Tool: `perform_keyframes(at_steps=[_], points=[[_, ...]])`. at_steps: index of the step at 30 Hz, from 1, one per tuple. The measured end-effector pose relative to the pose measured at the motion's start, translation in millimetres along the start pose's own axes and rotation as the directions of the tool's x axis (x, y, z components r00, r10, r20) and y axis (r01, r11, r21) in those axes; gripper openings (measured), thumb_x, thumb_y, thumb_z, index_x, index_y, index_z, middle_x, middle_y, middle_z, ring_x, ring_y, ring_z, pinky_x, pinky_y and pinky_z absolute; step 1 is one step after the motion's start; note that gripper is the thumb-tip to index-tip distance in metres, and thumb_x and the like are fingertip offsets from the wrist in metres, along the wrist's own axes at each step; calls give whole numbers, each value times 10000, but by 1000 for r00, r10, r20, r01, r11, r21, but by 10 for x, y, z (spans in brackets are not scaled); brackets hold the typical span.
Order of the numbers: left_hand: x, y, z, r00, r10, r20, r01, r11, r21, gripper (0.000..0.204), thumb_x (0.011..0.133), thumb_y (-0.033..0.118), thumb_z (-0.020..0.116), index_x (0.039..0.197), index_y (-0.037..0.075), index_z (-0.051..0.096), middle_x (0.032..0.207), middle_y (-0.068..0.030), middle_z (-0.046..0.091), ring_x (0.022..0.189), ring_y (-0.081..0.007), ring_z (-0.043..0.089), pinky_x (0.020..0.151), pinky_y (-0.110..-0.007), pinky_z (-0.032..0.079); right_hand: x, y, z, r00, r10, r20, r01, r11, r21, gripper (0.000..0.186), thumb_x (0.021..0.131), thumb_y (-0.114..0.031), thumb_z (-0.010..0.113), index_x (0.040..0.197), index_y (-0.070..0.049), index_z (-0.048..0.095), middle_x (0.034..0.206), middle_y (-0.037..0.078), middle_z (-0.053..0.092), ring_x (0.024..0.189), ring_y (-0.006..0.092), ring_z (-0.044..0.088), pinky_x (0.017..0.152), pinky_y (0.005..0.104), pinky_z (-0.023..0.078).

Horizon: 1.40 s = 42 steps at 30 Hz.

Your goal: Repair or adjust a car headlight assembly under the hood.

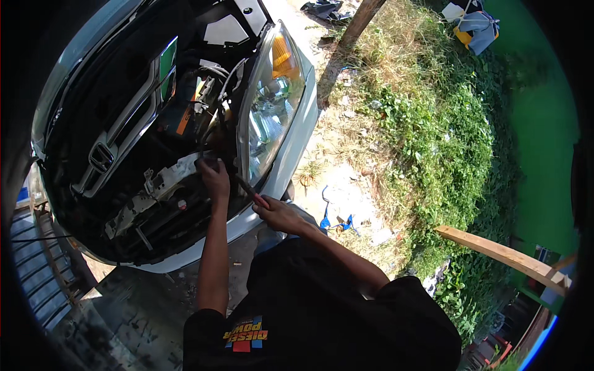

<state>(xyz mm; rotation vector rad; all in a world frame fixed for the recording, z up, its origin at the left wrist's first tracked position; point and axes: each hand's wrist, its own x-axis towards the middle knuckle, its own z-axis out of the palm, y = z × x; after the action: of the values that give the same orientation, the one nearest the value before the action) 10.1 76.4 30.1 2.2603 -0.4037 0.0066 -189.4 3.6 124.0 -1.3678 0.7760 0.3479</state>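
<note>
"So, how does your right grip (279,215) stand?"

"Closed firmly around the red end of the tool (252,192). Its dark shaft slants into the front of the car (304,127), just by the near end of the headlight (269,123)."

"And your left grip (215,178)?"

"Down in the shadow, fingers bent, near the pale bar (177,172). Whether it's clamped on the tool's far end or on something else dark, I can't tell."

"What could go wrong?"

"A slip, I'd say. If the far end sits badly and I push hard, the shaft could jump sideways and scratch or crack the headlight."

"Only that?"

"My left knuckles too. They're close to the tool's line, and the bar looks hard-edged. Poor light down there would make a bad seating easy to miss. The badge (101,157) is well apart, so it worries me less."
</note>
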Motion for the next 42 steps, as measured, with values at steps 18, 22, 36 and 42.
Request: perform_keyframes(at_steps=[18, 22, 36, 42], points=[[713, -255, 477, 947, -138, 291, 21, 928, 372, 457, 939, 372, 556, 1135, -32, 644, 1081, -275, 655, 1035, -448, 604, 853, -484, 474, -834, 1237, -810, 846, 293, -445, 24, 813, 581, 336, 964, -384, 551, 1044, -60, 513, 717, 8, 498, 516, 94, 468, 466, 277, 391], [787, -257, 522, 954, 23, 299, -25, 1000, 3, 429, 922, 384, 600, 1173, 43, 666, 1111, -204, 676, 1032, -418, 623, 847, -456, 477, -741, 1175, -586, 826, 277, -491, 63, 820, 568, 241, 980, -340, 553, 980, -121, 454, 681, -34, 427, 455, 61, 382, 403, 250, 318], [440, -124, -5, 976, -136, 171, 142, 990, -21, 265, 910, 205, 627, 1078, 7, 681, 1048, -189, 699, 998, -336, 664, 865, -396, 492, -719, 939, 623, 854, 211, -476, 56, 872, 486, 301, 966, -294, 561, 1136, -49, 602, 740, -10, 543, 612, 72, 488, 550, 246, 411], [510, -334, -168, 957, -114, 267, 178, 957, -229, 222, 910, 212, 638, 1037, 39, 693, 705, -89, 657, 593, -170, 611, 580, -332, 461, -377, -61, 628, 865, 158, -477, -213, 975, -63, 376, 980, -358, 524, 1152, -42, 633, 826, 59, 656, 689, 119, 584, 602, 309, 447]])
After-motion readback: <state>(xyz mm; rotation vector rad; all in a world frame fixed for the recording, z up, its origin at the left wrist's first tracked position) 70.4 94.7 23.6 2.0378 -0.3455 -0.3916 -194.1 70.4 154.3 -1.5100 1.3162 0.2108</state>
